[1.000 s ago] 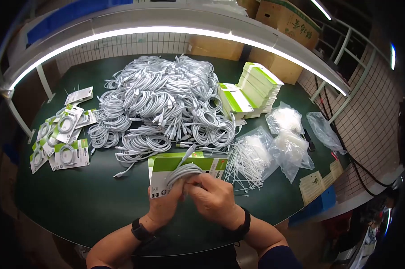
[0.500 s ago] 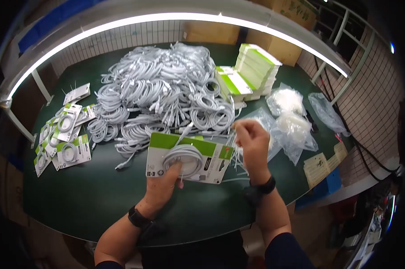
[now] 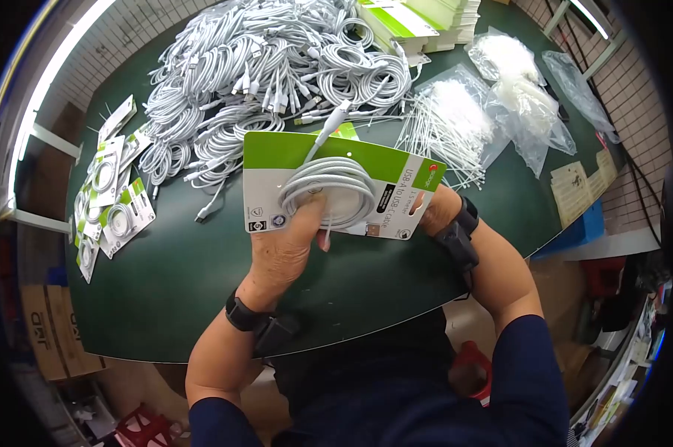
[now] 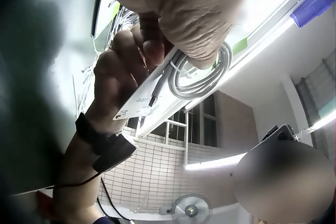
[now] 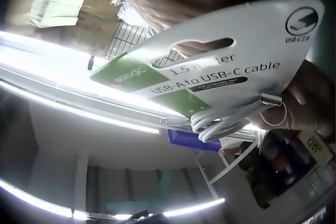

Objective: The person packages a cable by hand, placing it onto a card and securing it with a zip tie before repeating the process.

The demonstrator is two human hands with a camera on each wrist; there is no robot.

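Observation:
My left hand [image 3: 284, 242] grips a green-and-white packaging card [image 3: 407, 186] from below, its thumb laid on the coiled grey USB cable [image 3: 336, 175] fixed to the card's front. One end of the cable sticks up past the card's top edge. A thin white cable tie [image 3: 329, 223] shows inside the coil, near the lower edge. My right hand [image 3: 441, 208] is at the card's right end, mostly hidden behind it. In the left wrist view, bent fingers of the right hand [image 4: 118, 71] reach behind the card; I cannot tell whether they hold anything.
A large heap of coiled cables [image 3: 225, 82] covers the back of the green table [image 3: 195, 290]. Finished cable cards [image 3: 106, 179] lie at left. Card stacks [image 3: 403, 22] stand at the back right, with loose cable ties [image 3: 448, 127] and plastic bags [image 3: 526, 104] in front.
My right hand left the coil, rose to the right of the card, then moved in behind its right end. The left hand kept its hold. The head view has tilted down.

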